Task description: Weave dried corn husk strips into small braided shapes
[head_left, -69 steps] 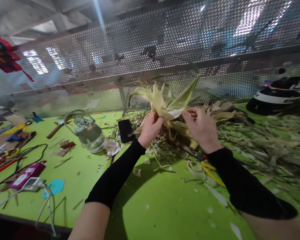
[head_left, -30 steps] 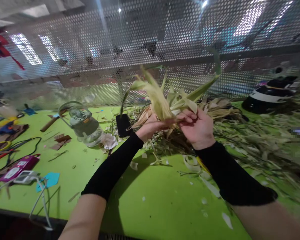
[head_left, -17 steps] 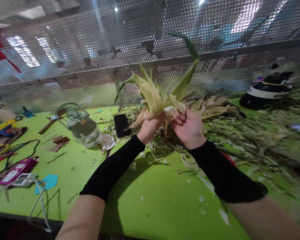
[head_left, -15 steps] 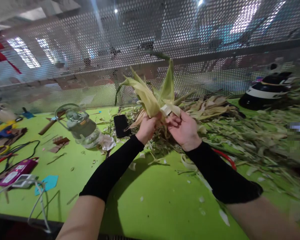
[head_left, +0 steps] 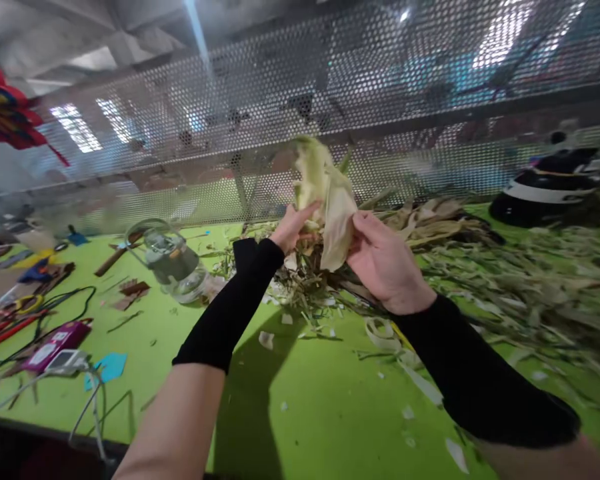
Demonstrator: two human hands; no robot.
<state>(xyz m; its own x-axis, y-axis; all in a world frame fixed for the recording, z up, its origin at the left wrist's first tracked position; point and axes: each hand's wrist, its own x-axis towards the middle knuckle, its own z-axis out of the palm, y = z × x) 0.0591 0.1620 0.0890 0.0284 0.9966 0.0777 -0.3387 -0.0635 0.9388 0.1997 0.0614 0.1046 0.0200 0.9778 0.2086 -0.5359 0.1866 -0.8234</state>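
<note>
Pale green corn husks [head_left: 313, 170] stand up between my hands above the table. My left hand [head_left: 293, 229] grips their left side, thumb across the front and the lower fingers partly hidden. A wide, cream-coloured husk leaf [head_left: 339, 217] hangs on the right, its edge pinched between the thumb and fingers of my right hand [head_left: 387, 263]. Just beneath and behind the hands lies a heap of dry husk scraps [head_left: 307, 283].
On the green table [head_left: 330, 400], a water jug [head_left: 175, 263] and a dark phone [head_left: 244, 252] are left of the hands. Shredded husks [head_left: 520, 280] cover the right side, near a black-and-white object [head_left: 543, 190]. A perforated screen [head_left: 205, 147] rises behind.
The husks have turned and a broad leaf now hangs down in front. My right hand has moved a little right and holds the leaf's edge. The view has shifted slightly.
</note>
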